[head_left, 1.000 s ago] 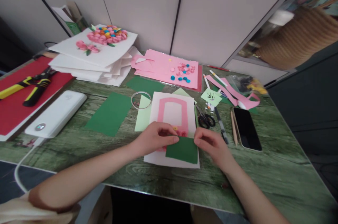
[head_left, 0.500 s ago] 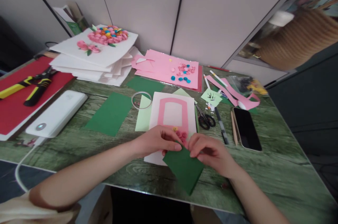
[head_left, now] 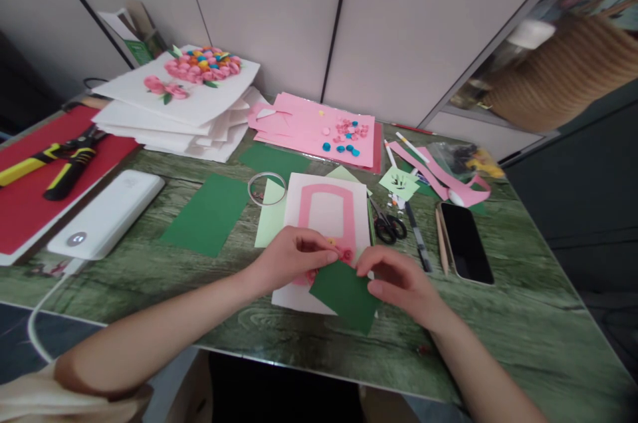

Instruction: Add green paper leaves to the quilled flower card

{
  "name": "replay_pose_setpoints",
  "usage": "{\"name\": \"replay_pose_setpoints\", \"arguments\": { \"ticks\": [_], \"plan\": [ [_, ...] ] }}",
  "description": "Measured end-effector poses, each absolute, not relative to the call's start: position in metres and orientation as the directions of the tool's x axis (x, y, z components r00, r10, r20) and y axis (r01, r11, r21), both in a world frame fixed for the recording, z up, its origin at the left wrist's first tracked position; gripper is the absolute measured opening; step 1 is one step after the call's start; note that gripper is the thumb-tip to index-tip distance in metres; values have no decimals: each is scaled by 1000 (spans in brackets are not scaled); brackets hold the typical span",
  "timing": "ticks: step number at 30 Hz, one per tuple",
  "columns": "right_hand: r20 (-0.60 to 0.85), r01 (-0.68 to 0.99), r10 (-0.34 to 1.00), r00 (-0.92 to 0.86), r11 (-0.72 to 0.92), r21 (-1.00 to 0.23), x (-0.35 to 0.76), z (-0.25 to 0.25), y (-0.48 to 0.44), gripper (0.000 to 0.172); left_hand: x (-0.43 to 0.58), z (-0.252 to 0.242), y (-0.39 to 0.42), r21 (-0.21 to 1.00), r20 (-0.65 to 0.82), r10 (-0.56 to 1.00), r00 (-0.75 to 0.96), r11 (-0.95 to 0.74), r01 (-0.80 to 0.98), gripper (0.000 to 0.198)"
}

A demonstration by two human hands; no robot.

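Note:
My left hand (head_left: 298, 255) pinches a green paper sheet (head_left: 349, 295) by its top corner, thumb on top. The sheet is tilted over the lower part of a white card (head_left: 325, 210), which carries a pink paper frame (head_left: 347, 203) and small rolled pink flowers (head_left: 347, 254). At the sheet's upper right edge is my right hand (head_left: 393, 280), with its thumb and index finger curved and apart. Its fingertips seem to touch the sheet. The sheet and my left hand partly hide the flowers and the frame's lower part.
Scissors (head_left: 387, 225), a grey pen (head_left: 417, 237) and a phone (head_left: 467, 243) lie right of the card. Green paper (head_left: 207, 215), a metal ring (head_left: 267, 189) and a white power bank (head_left: 107, 215) are left. Behind are pink sheets (head_left: 299, 127) and stacked white cards (head_left: 169, 137).
The green sheet has turned and shifted up, its lower corner swinging right. My left hand has moved slightly up and left; my right hand's fingers have spread apart.

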State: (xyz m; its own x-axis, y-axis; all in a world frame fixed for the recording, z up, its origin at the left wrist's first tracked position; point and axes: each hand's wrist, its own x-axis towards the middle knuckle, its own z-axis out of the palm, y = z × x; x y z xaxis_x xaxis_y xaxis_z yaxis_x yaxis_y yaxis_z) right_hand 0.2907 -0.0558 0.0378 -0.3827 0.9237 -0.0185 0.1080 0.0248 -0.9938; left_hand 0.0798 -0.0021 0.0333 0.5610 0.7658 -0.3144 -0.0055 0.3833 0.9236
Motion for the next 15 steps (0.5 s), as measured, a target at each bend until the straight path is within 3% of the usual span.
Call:
{"name": "replay_pose_setpoints", "arguments": {
  "ticks": [5, 11, 15],
  "plan": [
    [-28, 278, 989, -146, 13, -960, 286, 30, -56, 6, 80, 32, -4, 952, -277, 790, 547, 302, 46, 22],
    [-49, 465, 987, -156, 29, -885, 280, 36, -58, 5, 81, 31, -7, 957, -280, 792, 543, 275, 94, 18],
    [-10, 614, 990, -143, 80, -785, 275, 38, -61, 13, 83, 32, -14, 986, -158, 837, 524, 105, 130, 11]
  ]
}}
